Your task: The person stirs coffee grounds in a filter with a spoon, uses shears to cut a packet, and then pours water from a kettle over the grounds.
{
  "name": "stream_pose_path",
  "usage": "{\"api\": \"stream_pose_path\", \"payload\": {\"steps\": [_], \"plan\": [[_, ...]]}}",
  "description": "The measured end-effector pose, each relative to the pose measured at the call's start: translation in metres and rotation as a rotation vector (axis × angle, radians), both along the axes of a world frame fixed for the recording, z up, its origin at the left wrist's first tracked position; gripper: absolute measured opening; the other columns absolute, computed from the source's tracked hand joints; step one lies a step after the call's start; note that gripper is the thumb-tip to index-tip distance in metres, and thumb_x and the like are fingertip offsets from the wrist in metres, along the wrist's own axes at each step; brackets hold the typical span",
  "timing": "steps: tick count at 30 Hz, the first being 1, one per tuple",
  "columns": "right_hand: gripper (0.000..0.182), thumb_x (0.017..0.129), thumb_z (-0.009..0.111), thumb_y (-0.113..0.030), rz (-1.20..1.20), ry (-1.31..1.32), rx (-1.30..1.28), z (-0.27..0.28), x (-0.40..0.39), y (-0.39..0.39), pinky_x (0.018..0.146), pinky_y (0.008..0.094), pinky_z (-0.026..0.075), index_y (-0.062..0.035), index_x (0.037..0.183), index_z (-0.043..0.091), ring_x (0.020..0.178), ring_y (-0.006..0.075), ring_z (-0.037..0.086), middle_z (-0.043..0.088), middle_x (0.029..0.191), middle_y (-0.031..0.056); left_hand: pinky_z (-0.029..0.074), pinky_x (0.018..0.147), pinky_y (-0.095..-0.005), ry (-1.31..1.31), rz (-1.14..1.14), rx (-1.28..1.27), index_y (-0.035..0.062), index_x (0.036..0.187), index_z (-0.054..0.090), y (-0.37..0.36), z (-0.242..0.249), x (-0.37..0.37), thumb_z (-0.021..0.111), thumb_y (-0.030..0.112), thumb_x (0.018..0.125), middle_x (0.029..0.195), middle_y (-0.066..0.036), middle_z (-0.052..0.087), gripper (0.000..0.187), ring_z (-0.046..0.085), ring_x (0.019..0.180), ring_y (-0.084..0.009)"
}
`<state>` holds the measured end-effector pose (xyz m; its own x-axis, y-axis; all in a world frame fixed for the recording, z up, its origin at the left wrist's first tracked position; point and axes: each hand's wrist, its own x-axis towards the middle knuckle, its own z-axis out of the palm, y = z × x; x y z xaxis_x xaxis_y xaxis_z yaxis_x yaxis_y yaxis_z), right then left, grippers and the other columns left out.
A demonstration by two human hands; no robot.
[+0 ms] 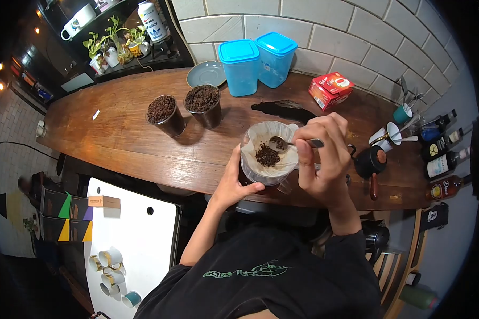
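Note:
My right hand grips a metal spoon by its handle, with the bowl inside a white paper filter. Dark coffee grounds lie at the bottom of the filter. The filter sits in a clear coffee dripper, under which a handled glass vessel is partly hidden. My left hand wraps round the near left side of the dripper, thumb in front. Left of it stand two glasses heaped with dark, crumbly grounds, one glass nearer and the other glass a little behind.
Two blue-lidded containers and a grey plate stand by the tiled wall. A dark flat piece and a red box lie behind the dripper. A black kettle, utensil cups and several bottles occupy the right side.

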<state>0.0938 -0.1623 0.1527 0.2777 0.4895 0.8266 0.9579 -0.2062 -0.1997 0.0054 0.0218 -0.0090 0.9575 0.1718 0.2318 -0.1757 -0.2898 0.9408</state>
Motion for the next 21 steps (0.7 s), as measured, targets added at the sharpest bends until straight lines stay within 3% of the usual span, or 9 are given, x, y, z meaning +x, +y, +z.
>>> {"api": "stream_pose_path", "payload": {"steps": [10, 15, 21], "plan": [[0.01, 0.085, 0.069, -0.004, 0.058, 0.041, -0.117, -0.006, -0.012, 0.003, 0.086, 0.0432, 0.038, -0.0058, 0.091, 0.062, 0.082, 0.026, 0.059, 0.063, 0.085, 0.0037, 0.031, 0.117, -0.0476, -0.01, -0.031, -0.006, 0.0062, 0.154, 0.026, 0.0, 0.011, 0.001, 0.086, 0.051, 0.066, 0.152, -0.022, 0.039, 0.116, 0.037, 0.143, -0.0375], [0.008, 0.086, 0.068, -0.005, 0.075, 0.019, 0.01, 0.005, -0.013, -0.003, 0.083, 0.0426, 0.039, -0.0057, 0.09, 0.061, 0.08, 0.0259, 0.059, 0.063, 0.083, 0.0047, 0.031, 0.117, -0.0485, -0.04, -0.039, -0.011, 0.0067, 0.154, 0.025, -0.001, 0.008, 0.002, 0.086, 0.052, 0.066, 0.152, -0.022, 0.039, 0.116, 0.037, 0.143, -0.0374], [0.006, 0.088, 0.066, -0.005, 0.059, 0.095, -0.048, -0.009, -0.001, 0.003, 0.083, 0.0434, 0.039, -0.0034, 0.089, 0.06, 0.078, 0.0274, 0.058, 0.062, 0.081, 0.0049, 0.031, 0.117, -0.0481, -0.061, -0.019, -0.006, 0.007, 0.155, 0.026, -0.002, 0.01, 0.002, 0.086, 0.051, 0.066, 0.152, -0.021, 0.039, 0.116, 0.037, 0.143, -0.0372]]}}
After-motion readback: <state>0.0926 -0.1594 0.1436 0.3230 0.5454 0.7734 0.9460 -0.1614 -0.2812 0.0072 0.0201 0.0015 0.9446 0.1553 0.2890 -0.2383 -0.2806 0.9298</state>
